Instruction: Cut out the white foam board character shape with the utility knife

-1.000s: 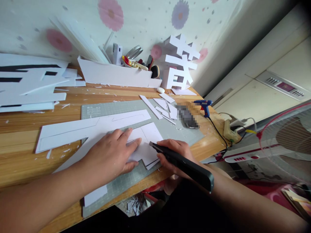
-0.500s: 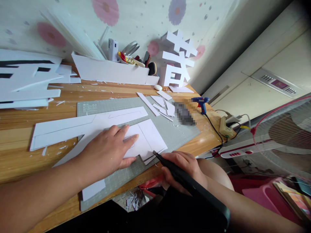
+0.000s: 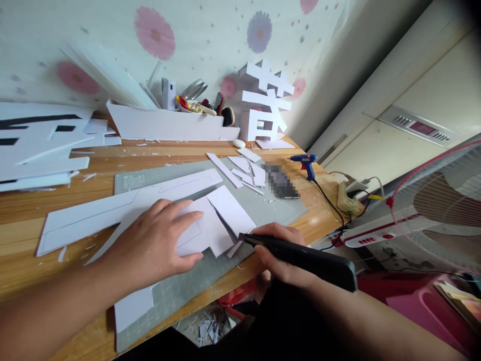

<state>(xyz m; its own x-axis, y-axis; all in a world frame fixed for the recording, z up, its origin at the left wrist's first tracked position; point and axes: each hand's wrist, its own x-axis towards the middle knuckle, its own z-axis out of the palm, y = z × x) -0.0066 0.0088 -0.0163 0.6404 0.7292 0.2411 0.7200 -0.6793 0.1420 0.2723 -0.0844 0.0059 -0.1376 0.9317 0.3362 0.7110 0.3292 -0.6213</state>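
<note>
My left hand lies flat, fingers spread, on a large white foam board shape that rests on a grey cutting mat. My right hand grips a black utility knife, its tip at the near right edge of the board. A cut white piece has split away from the board, leaving a narrow gap, and sits just beyond the knife tip.
White offcuts and a blurred item lie further back on the mat. A blue glue gun and power strip sit near the table's right edge. A white tray of tools, a white 3D character, stacked boards and a fan.
The knife has travelled from mid-board toward me to the board's near edge. The right-hand piece has come apart from the board and shifted aside. My left hand stayed pressed on the board.
</note>
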